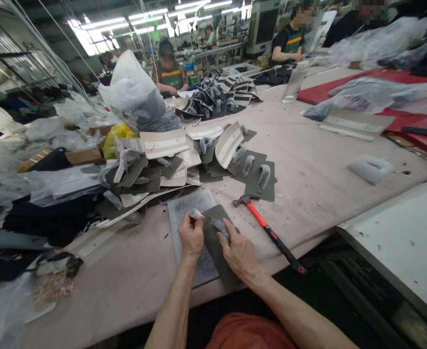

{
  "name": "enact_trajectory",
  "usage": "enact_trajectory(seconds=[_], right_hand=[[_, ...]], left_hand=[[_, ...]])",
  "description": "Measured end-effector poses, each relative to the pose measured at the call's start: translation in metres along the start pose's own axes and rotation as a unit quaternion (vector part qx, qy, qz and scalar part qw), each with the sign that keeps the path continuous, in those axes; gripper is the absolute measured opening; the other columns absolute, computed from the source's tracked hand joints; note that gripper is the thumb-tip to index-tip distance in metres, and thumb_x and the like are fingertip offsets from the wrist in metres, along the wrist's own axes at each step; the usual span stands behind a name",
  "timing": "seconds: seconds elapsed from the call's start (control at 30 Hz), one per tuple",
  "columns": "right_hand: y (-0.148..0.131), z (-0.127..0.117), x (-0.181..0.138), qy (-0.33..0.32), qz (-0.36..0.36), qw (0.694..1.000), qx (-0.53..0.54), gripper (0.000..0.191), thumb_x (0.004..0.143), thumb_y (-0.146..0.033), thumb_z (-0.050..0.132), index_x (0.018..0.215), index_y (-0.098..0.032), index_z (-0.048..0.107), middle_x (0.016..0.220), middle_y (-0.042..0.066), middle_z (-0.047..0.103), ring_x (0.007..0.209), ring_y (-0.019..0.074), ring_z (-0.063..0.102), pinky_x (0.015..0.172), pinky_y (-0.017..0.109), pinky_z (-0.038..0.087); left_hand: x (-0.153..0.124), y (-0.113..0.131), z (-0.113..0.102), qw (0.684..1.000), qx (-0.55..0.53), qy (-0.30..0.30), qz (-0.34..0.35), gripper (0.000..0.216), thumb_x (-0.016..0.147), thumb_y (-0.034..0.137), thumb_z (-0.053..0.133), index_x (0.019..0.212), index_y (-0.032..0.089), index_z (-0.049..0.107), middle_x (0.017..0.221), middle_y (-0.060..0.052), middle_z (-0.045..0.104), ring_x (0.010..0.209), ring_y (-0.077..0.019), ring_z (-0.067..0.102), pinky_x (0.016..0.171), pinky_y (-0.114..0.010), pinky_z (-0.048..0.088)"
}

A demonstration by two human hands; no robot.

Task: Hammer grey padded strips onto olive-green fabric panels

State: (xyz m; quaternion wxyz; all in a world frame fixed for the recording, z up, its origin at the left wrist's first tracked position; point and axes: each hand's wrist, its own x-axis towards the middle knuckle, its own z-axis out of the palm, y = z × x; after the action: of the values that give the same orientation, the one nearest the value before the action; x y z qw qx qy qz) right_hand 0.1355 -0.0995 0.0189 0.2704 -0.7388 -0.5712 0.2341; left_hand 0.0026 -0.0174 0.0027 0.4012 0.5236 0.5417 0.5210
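A grey-green panel [216,259] with a plastic-wrapped strap handle [219,226] lies tilted over a speckled pale board [193,199] at the table's front edge. My left hand [192,237] is closed in a pinch on a small whitish wrapped piece [196,213] beside the panel's left edge. Whether that piece joins the handle cannot be made out. My right hand [239,248] is closed around the handle and panel, its thumb and fingers at the wrapped strap. To the right lies a claw hammer [262,220] with a red and black grip.
Stacked panels with wrapped handles [169,145] lie ahead to the left. A white plastic bag [131,82] stands behind them. Farther back are a dark pile of pieces [213,94], a clear bottle [295,83] and co-workers [171,72]. A white wrapped bundle [371,167] lies right.
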Motion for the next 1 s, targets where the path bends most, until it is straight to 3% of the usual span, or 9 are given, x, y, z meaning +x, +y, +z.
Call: enact_trajectory(seconds=[0.2, 0.33, 0.5, 0.83, 1.0], right_hand=[[0.0, 0.008, -0.012, -0.047, -0.068, 0.996, 0.033, 0.059, 0.098, -0.044, 0.046, 0.148, -0.014, 0.041, 0.13, 0.019, 0.063, 0.113, 0.0303, 0.064, 0.094, 0.04, 0.049], [-0.001, 0.001, -0.01, -0.087, -0.086, 0.992, -0.024, 0.044, 0.101, -0.038, 0.037, 0.134, -0.013, 0.053, 0.115, 0.016, 0.066, 0.103, 0.0266, 0.065, 0.087, 0.037, 0.049], [-0.003, -0.013, 0.001, -0.143, -0.089, 0.983, -0.073, 0.036, 0.101, -0.045, 0.04, 0.11, -0.018, 0.062, 0.103, 0.01, 0.064, 0.091, 0.0244, 0.065, 0.077, 0.033, 0.046], [0.002, -0.013, 0.001, -0.149, -0.094, 0.983, -0.042, 0.037, 0.099, -0.045, 0.043, 0.115, -0.016, 0.061, 0.106, 0.011, 0.065, 0.096, 0.0258, 0.064, 0.08, 0.034, 0.045], [0.012, -0.018, 0.004, -0.15, -0.107, 0.981, 0.055, 0.041, 0.1, -0.041, 0.042, 0.129, -0.017, 0.056, 0.117, 0.012, 0.065, 0.105, 0.0243, 0.063, 0.089, 0.036, 0.047]], left_hand=[[0.015, -0.012, 0.021, 0.997, 0.003, -0.072, -0.022, 0.023, 0.083, 0.035, 0.066, 0.095, 0.016, 0.07, 0.092, -0.006, 0.076, 0.086, -0.0187, 0.069, 0.081, -0.028, 0.052], [0.019, -0.026, 0.014, 0.993, -0.041, -0.104, -0.027, 0.028, 0.083, 0.039, 0.07, 0.1, 0.016, 0.069, 0.097, -0.008, 0.076, 0.091, -0.0205, 0.07, 0.087, -0.032, 0.052], [0.018, -0.029, 0.012, 0.993, -0.046, -0.106, -0.034, 0.027, 0.084, 0.039, 0.07, 0.101, 0.018, 0.069, 0.099, -0.007, 0.076, 0.094, -0.0203, 0.069, 0.091, -0.033, 0.051], [0.014, -0.014, 0.018, 0.995, 0.047, -0.089, 0.002, 0.017, 0.086, 0.03, 0.063, 0.096, 0.019, 0.07, 0.095, -0.004, 0.076, 0.091, -0.0188, 0.069, 0.085, -0.029, 0.05], [0.011, -0.011, 0.023, 0.992, 0.097, -0.079, 0.023, 0.015, 0.085, 0.027, 0.061, 0.095, 0.019, 0.07, 0.091, -0.004, 0.076, 0.084, -0.0184, 0.069, 0.077, -0.028, 0.051]])
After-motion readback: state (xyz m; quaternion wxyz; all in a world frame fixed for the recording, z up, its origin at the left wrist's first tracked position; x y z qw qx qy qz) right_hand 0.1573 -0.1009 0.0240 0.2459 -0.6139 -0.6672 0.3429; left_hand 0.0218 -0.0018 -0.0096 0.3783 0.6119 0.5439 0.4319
